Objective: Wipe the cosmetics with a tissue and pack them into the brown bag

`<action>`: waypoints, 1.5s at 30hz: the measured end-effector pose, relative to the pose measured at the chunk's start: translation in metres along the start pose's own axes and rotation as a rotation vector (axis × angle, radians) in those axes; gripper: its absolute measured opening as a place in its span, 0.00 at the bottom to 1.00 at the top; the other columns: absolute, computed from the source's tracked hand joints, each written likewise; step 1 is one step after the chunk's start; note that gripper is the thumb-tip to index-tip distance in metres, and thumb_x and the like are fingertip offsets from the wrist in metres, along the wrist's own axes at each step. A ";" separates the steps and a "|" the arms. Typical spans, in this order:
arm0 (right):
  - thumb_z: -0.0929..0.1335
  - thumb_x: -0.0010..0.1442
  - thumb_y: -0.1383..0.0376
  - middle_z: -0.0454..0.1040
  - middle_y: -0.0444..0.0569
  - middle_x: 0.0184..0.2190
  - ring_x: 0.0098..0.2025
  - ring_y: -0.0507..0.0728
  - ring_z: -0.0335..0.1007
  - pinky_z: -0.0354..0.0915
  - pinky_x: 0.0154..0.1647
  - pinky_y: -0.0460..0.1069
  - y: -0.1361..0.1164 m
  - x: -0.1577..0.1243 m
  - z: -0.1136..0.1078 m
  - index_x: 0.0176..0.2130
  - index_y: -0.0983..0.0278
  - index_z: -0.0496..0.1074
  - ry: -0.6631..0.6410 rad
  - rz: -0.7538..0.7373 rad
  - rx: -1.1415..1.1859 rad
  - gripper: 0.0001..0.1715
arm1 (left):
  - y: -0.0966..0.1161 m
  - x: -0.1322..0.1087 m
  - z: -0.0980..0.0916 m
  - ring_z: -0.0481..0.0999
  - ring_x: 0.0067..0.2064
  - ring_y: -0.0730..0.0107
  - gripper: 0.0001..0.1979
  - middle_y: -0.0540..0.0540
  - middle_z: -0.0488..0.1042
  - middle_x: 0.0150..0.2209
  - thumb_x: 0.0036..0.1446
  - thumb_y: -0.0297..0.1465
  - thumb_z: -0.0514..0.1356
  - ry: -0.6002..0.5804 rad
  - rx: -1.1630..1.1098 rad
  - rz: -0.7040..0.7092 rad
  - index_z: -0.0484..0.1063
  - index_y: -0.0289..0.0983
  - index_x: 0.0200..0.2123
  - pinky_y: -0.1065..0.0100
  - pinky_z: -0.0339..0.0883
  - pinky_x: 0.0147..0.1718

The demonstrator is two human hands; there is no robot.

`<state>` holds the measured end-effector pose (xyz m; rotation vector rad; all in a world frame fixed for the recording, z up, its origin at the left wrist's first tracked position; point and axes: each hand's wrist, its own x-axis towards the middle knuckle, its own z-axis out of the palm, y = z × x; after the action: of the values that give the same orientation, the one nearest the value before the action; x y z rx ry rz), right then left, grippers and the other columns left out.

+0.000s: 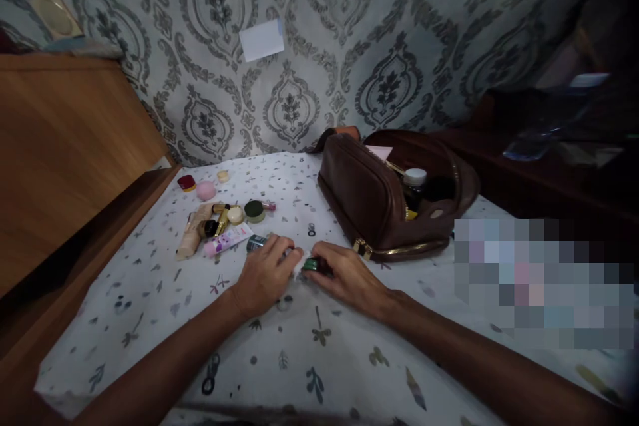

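My left hand (269,271) is closed over a small container with a dark teal end (256,243) showing past the fingers. My right hand (345,273) grips a small shiny green cap-like piece (311,265). A pale bit between the two hands is too blurred to name. Beyond my left hand lie a pink and white tube (228,240), a beige tube (190,239), a dark-lidded green jar (254,211) and a cream-coloured round jar (235,214). Right of my hands stands a brown cosmetic bag (359,193), unzipped, with a white-capped bottle (415,178) inside.
Farther back sit a pink sponge (206,190), a red jar (186,183) and a small cream cap (222,176). The patterned white cloth (279,359) covers the surface. A wooden panel (64,166) borders the left; patterned wallpaper (319,80) rises behind. Part of the right side is pixelated.
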<state>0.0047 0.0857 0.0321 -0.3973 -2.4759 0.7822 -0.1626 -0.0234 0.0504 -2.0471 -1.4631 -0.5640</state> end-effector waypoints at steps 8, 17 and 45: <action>0.68 0.59 0.67 0.70 0.44 0.28 0.28 0.52 0.65 0.60 0.29 0.46 0.000 0.000 -0.003 0.35 0.63 0.67 -0.030 0.027 0.044 0.03 | -0.035 -0.019 -0.006 0.69 0.40 0.61 0.14 0.42 0.70 0.38 0.62 0.19 0.47 -0.112 0.074 -0.235 0.72 0.35 0.41 0.63 0.68 0.37; 0.68 0.59 0.65 0.72 0.45 0.28 0.27 0.52 0.67 0.60 0.27 0.46 -0.002 0.000 -0.004 0.35 0.62 0.69 -0.028 0.047 0.024 0.03 | -0.053 -0.032 -0.008 0.70 0.43 0.60 0.18 0.41 0.69 0.40 0.62 0.20 0.48 -0.138 0.058 -0.316 0.72 0.36 0.49 0.63 0.68 0.38; 0.68 0.60 0.68 0.73 0.48 0.34 0.33 0.54 0.69 0.64 0.32 0.48 -0.001 0.000 -0.003 0.40 0.63 0.70 -0.074 -0.044 -0.058 0.06 | -0.085 -0.025 -0.015 0.68 0.25 0.68 0.26 0.48 0.70 0.22 0.70 0.41 0.42 -0.199 0.016 -0.565 0.67 0.38 0.23 0.66 0.57 0.28</action>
<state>0.0060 0.0861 0.0350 -0.3389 -2.5716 0.7207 -0.2513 -0.0297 0.0622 -1.7010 -2.1777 -0.5689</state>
